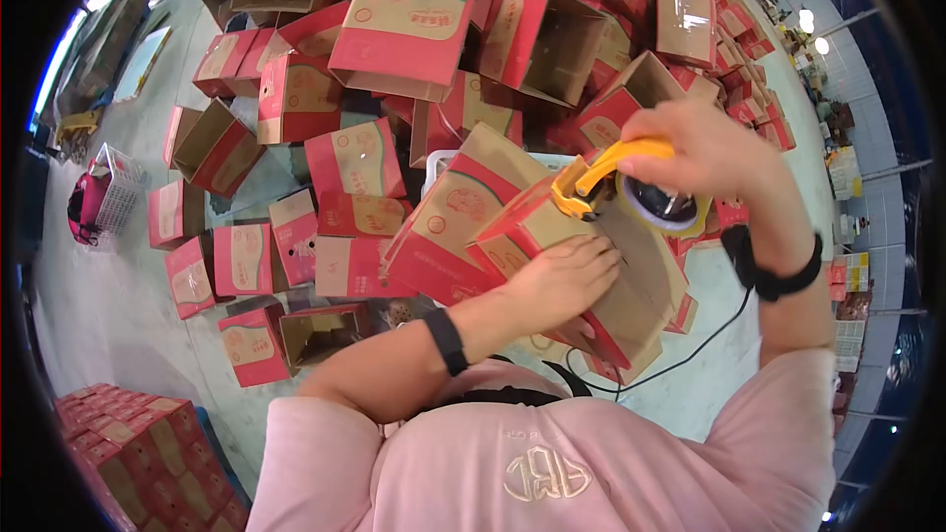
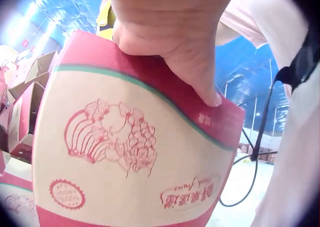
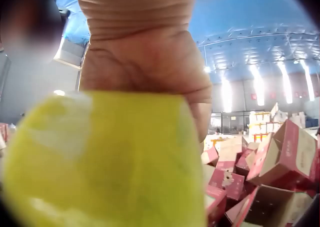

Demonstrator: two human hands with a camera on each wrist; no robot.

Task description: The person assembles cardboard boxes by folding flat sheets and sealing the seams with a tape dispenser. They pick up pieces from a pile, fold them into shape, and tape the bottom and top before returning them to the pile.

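Note:
In the head view, a red and tan cardboard carton (image 1: 636, 281) is in front of the person's chest, its tan flaps folded over. The left hand (image 1: 567, 281) rests on these flaps with extended fingers. Its thumb lies over the printed side (image 2: 110, 187) in the left wrist view. The right hand (image 1: 705, 143) grips the orange handle of a tape dispenser (image 1: 591, 177), whose head is right at the carton's far edge. A yellow tape roll (image 3: 110, 157) fills much of the right wrist view and hides the right fingers there.
Another carton (image 1: 463, 207) leans beside the worked one, with a white crate (image 1: 440, 166) partly showing behind. Open cartons (image 1: 399, 30) are heaped ahead and to the left. A stack of flat cartons (image 1: 148, 453) stands at the lower left. A black cable (image 1: 690, 355) hangs near the right arm.

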